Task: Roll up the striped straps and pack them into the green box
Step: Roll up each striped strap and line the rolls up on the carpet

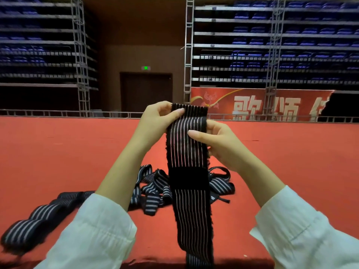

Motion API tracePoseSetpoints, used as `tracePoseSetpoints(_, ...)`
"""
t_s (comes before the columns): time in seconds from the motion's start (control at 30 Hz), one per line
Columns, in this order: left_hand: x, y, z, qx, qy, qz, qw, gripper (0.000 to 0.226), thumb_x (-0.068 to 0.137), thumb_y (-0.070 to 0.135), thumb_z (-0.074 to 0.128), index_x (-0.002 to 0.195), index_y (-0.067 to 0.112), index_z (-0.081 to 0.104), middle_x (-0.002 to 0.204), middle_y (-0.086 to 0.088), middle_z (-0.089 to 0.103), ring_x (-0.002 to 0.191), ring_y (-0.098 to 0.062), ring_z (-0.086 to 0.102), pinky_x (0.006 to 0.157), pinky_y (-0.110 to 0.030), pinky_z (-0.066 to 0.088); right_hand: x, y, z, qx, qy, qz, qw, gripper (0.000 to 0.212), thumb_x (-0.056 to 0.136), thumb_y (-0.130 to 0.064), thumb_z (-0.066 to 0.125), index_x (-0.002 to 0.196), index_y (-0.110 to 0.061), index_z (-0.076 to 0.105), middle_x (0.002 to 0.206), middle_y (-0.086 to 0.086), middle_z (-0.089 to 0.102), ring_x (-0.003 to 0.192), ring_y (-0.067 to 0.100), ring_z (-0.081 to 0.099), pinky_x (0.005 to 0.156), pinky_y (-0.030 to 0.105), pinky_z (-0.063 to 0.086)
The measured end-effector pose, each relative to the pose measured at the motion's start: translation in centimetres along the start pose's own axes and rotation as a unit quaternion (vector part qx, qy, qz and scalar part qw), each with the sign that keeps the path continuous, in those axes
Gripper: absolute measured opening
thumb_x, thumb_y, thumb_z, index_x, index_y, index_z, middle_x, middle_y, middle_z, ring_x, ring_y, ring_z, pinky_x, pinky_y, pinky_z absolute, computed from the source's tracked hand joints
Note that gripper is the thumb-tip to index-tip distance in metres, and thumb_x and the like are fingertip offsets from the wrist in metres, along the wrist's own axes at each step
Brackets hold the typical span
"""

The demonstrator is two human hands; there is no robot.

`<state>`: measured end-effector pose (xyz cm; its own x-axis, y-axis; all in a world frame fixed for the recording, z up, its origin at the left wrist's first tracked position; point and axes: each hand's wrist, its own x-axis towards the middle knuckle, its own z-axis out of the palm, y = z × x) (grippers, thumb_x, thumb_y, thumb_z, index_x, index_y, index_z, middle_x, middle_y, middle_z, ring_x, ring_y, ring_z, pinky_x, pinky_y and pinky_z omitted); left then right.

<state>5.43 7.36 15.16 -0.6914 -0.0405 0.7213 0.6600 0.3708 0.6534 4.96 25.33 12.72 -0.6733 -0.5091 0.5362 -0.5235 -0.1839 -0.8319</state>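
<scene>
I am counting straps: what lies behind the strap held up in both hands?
Behind the held strap lies a tangled pile of striped straps on the red surface; the pile's middle is covered.

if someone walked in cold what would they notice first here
The long black strap with white stripes is held up dead centre, the left hand pinching its top corner and the right hand gripping its right edge. Behind it a tangled pile of loose straps lies on the red surface, with a row of rolled ones at lower left.
</scene>
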Motion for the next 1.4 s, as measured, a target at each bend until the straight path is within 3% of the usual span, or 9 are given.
tracePoseSetpoints(0.27, -3.0, -10.5, 4.7, -0.061, -0.068, -0.168, 0.981, 0.012, 0.094, 0.022, 0.061, 0.094, 0.011, 0.066, 0.085, 0.001, 0.068, 0.075, -0.01, 0.065, 0.064, -0.025, 0.054, -2.5, 9.2, -3.3, -0.013, -0.034, 0.189, 0.981, 0.024, 0.09, -0.027, 0.06, 0.11, -0.015, 0.065, 0.092, -0.001, 0.071, 0.071, 0.014, 0.066, 0.053, 0.022, 0.053)
tracePoseSetpoints(0.47, -8.1, -22.3, 9.8, -0.05, -0.087, -0.314, 0.944, 0.014, 0.095, 0.012, 0.058, 0.083, 0.008, 0.065, 0.074, -0.001, 0.063, 0.074, -0.015, 0.06, 0.065, -0.027, 0.052, -4.2, 21.4, -8.4, -0.086, -0.003, 0.357, 0.93, 0.015, 0.095, -0.027, 0.058, 0.098, -0.013, 0.062, 0.097, 0.01, 0.068, 0.083, 0.022, 0.068, 0.076, 0.034, 0.056)
tracePoseSetpoints(0.7, -9.3, -30.8, 12.5, 0.002, -0.055, -0.362, 0.931, 0.012, 0.088, 0.011, 0.067, 0.078, 0.017, 0.063, 0.067, 0.0, 0.06, 0.063, -0.014, 0.052, 0.063, -0.03, 0.041, -4.2, 31.7, -10.1, -0.213, 0.098, 0.34, 0.911, 0.02, 0.093, -0.004, 0.057, 0.107, -0.018, 0.06, 0.092, 0.003, 0.062, 0.068, 0.014, 0.056, 0.058, 0.026, 0.048)
tracePoseSetpoints(0.9, -9.3, -33.8, 14.5, 0.007, -0.053, -0.381, 0.923, 0.009, 0.085, 0.012, 0.07, 0.081, 0.015, 0.062, 0.072, -0.005, 0.064, 0.069, -0.014, 0.058, 0.072, -0.031, 0.044, -2.1, 37.2, -9.4, -0.401, 0.036, 0.287, 0.869, 0.021, 0.087, -0.017, 0.066, 0.107, -0.012, 0.068, 0.1, 0.005, 0.054, 0.101, 0.021, 0.05, 0.091, 0.032, 0.042)
tracePoseSetpoints(0.97, -9.7, -34.2, 15.0, 0.008, -0.048, -0.385, 0.922, 0.012, 0.087, 0.011, 0.068, 0.079, 0.016, 0.06, 0.067, 0.0, 0.061, 0.066, -0.011, 0.055, 0.066, -0.026, 0.042, -1.7, 37.6, -9.3, -0.386, 0.057, 0.285, 0.875, 0.011, 0.082, -0.01, 0.067, 0.092, -0.015, 0.066, 0.095, 0.003, 0.053, 0.098, 0.02, 0.05, 0.086, 0.028, 0.042)
tracePoseSetpoints(1.07, -9.8, -34.2, 15.3, -0.012, -0.038, -0.377, 0.925, 0.017, 0.087, 0.009, 0.067, 0.076, 0.019, 0.059, 0.069, 0.004, 0.064, 0.067, -0.007, 0.057, 0.065, -0.021, 0.043, -1.6, 37.1, -9.2, -0.303, 0.105, 0.279, 0.905, 0.025, 0.078, 0.002, 0.065, 0.078, -0.02, 0.054, 0.082, -0.003, 0.055, 0.072, 0.008, 0.049, 0.064, 0.016, 0.037)
tracePoseSetpoints(1.17, -9.4, -34.1, 15.1, -0.015, -0.013, -0.345, 0.939, 0.018, 0.082, 0.008, 0.072, 0.074, 0.022, 0.064, 0.085, 0.005, 0.065, 0.077, -0.003, 0.059, 0.071, -0.019, 0.044, -0.9, 36.5, -8.4, -0.115, 0.168, 0.291, 0.935, 0.027, 0.082, 0.012, 0.054, 0.081, -0.015, 0.051, 0.068, 0.002, 0.054, 0.051, 0.01, 0.043, 0.048, 0.024, 0.036)
tracePoseSetpoints(1.3, -8.9, -33.7, 14.9, -0.038, 0.01, -0.331, 0.943, 0.016, 0.078, 0.006, 0.076, 0.074, 0.021, 0.069, 0.108, 0.008, 0.062, 0.096, -0.002, 0.061, 0.081, -0.012, 0.047, -0.2, 35.9, -8.0, 0.009, 0.222, 0.308, 0.925, 0.026, 0.083, 0.019, 0.049, 0.083, -0.007, 0.051, 0.058, 0.005, 0.054, 0.035, 0.011, 0.043, 0.035, 0.02, 0.035)
tracePoseSetpoints(1.4, -9.0, -33.6, 15.0, -0.089, 0.026, -0.373, 0.923, 0.004, 0.08, 0.011, 0.076, 0.082, 0.011, 0.072, 0.09, 0.003, 0.072, 0.078, -0.003, 0.064, 0.059, -0.017, 0.047, -0.5, 36.0, -8.2, 0.041, 0.235, 0.311, 0.92, 0.027, 0.083, 0.019, 0.049, 0.083, -0.008, 0.052, 0.06, 0.006, 0.057, 0.034, 0.013, 0.043, 0.035, 0.02, 0.035)
